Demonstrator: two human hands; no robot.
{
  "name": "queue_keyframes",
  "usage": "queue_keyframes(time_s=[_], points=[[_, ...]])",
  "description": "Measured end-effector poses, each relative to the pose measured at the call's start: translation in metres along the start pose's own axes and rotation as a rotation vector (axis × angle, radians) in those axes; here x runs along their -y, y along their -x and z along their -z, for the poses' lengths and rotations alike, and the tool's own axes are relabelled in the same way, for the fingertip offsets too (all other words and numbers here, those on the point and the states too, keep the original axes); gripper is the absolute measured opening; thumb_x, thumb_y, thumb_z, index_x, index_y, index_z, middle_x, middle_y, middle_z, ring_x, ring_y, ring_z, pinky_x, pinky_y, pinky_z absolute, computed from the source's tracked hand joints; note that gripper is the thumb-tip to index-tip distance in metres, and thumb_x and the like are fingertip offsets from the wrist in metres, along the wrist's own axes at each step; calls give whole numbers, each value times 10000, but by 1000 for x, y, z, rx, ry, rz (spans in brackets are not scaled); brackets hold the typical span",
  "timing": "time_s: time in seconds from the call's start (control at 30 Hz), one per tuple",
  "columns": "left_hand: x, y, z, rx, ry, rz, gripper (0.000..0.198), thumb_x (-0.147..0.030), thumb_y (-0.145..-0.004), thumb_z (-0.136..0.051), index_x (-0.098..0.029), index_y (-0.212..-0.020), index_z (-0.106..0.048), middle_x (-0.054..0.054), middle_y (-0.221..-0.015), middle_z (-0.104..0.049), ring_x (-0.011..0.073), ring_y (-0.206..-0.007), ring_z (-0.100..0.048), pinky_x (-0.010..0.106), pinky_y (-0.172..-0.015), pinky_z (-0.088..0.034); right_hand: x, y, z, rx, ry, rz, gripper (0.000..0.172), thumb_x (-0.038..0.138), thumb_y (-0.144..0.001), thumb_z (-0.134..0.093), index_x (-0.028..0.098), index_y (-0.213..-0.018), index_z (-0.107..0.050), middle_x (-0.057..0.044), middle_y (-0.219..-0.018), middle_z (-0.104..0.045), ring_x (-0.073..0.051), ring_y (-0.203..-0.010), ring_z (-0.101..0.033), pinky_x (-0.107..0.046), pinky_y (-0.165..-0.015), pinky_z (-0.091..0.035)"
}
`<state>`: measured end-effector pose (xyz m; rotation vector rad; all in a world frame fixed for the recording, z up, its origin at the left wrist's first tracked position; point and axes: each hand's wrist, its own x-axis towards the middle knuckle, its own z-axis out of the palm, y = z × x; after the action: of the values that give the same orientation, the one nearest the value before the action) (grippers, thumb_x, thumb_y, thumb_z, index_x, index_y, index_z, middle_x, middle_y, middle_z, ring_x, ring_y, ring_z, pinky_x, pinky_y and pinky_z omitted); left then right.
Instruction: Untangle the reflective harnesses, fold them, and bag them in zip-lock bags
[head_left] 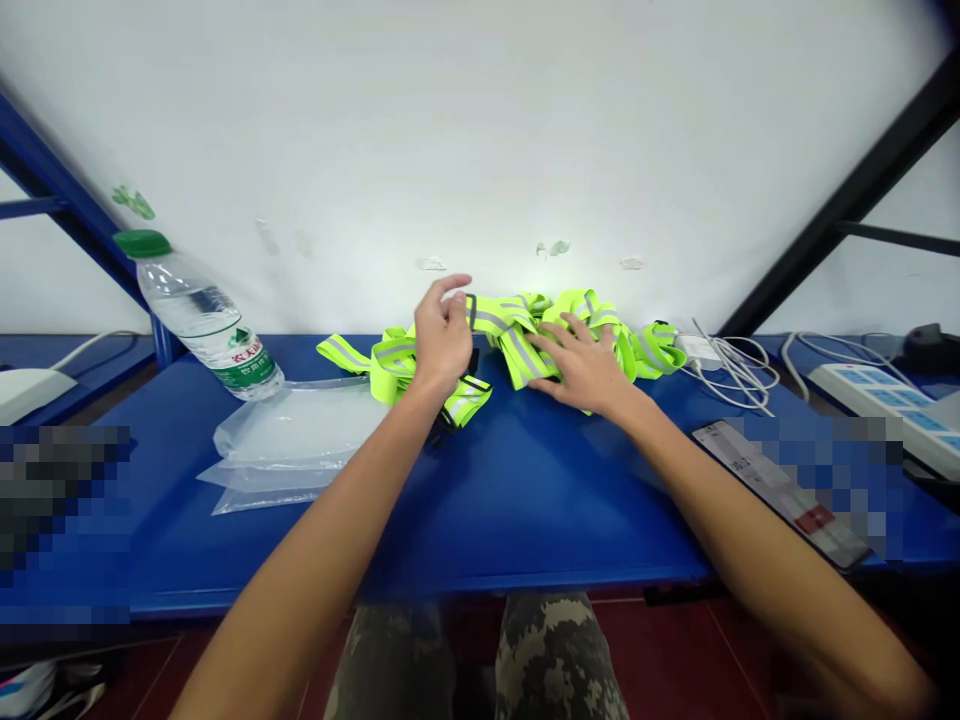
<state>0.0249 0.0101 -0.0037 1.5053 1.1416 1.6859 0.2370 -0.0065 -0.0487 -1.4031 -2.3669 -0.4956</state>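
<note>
A tangle of fluorescent yellow-green reflective straps (517,350) with grey stripes lies against the wall at the back of the blue table. My left hand (442,335) is closed on a strap beside a black slider buckle (471,312), its index finger pointing out to the right. Under and beside that hand sits a smaller bunch of the same straps (391,368), with dark buckle parts partly hidden. My right hand (581,362) lies over the right-hand pile, fingers spread and palm down on the straps.
Clear plastic bags (289,430) lie on the blue table (525,510) at left, beside a tilted water bottle (206,315). To the right are a white charger cable (739,370), a phone (780,490) and a power strip (892,405). Metal frame bars flank both sides.
</note>
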Motion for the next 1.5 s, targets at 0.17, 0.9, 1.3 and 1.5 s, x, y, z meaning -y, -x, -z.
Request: queue_keyframes(time_s=[0.17,0.9,1.3,1.5], points=[[-22,-14,12,-95,436,131,142,-289,-905,-583,-214,-1024,-602,18,-787,-603,157,-765,-653,297,-735,-548,-15,-3,6,9,18,-198,604,177,-800,-506,246,-1400,-485,-131,-1378,-578,-429,-1344,-344,-755,-968,-262],[6,-6,21,-248,-253,-274,269,-257,-872,-560,-190,-1131,-537,85,-1055,-654,214,-1034,-627,401,-943,-510,-23,-12,30,-491,-498,-451,340,206,-765,-427,225,-964,-702,-90,-1151,-666,-310,-1179,-553,-534,-1041,-396],[4,54,-22,460,-490,-654,380,-245,-822,-618,-176,-1167,-476,120,-1143,-633,251,-1091,-613,412,-940,-512,7,-10,37,-175,-1366,-502,272,395,-802,-514,246,-930,-702,-11,-842,-718,-228,-860,-668,-333,-744,-539],[3,51,-19,514,-590,-737,211,-223,-818,-578,-168,-1017,-533,129,-1142,-631,244,-1055,-607,382,-923,-506,4,-11,34,-202,-1459,-578,275,362,-750,-552,224,-927,-711,-3,-782,-715,-212,-795,-676,-325,-709,-536]])
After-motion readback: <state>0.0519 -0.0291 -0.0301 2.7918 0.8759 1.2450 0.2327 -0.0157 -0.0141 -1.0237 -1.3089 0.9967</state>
